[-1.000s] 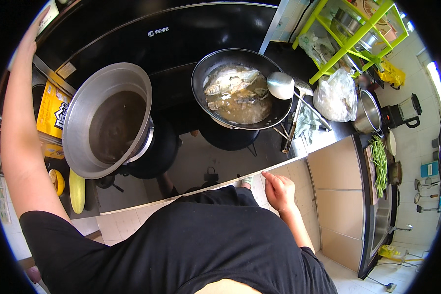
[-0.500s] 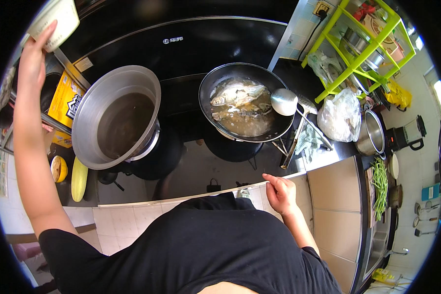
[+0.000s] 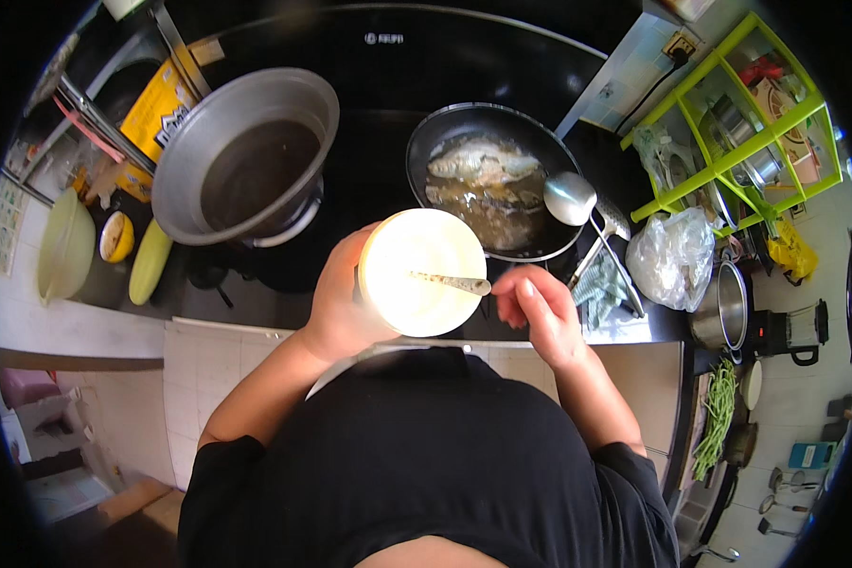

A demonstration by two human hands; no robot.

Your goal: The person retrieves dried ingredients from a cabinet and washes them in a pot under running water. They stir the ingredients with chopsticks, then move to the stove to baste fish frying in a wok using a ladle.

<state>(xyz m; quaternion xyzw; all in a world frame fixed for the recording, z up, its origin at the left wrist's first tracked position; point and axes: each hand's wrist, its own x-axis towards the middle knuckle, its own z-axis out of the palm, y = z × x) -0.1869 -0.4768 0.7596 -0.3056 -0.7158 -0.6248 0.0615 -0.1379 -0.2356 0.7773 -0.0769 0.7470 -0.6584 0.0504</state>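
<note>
A white round tub [image 3: 379, 308], its inside washed out by glare, is in my left hand [image 3: 336, 308], the fingers wrapped round its side. A spoon handle [image 3: 454, 281] sticks out over the tub toward my right hand [image 3: 542, 314]. My right fingers are curled close to the handle's end with nothing seen in them; whether they touch it is unclear. Behind the tub stands a black wok [image 3: 417, 151] with fish [image 3: 483, 161] in brownish liquid. A metal ladle [image 3: 570, 199] rests at the wok's right rim.
Left of the wok stands a large grey pot [image 3: 175, 204] of dark liquid. Farther left lie a pale green gourd [image 3: 151, 260], a cut yellow fruit [image 3: 116, 237] and a green bowl [image 3: 66, 246]. On the right are a plastic bag [image 3: 672, 260], a green rack [image 3: 729, 175] and green beans [image 3: 717, 417].
My left hand has come down from the upper left with the tub to the middle, before the wok. My right hand has moved up beside the spoon handle. The view has shifted.
</note>
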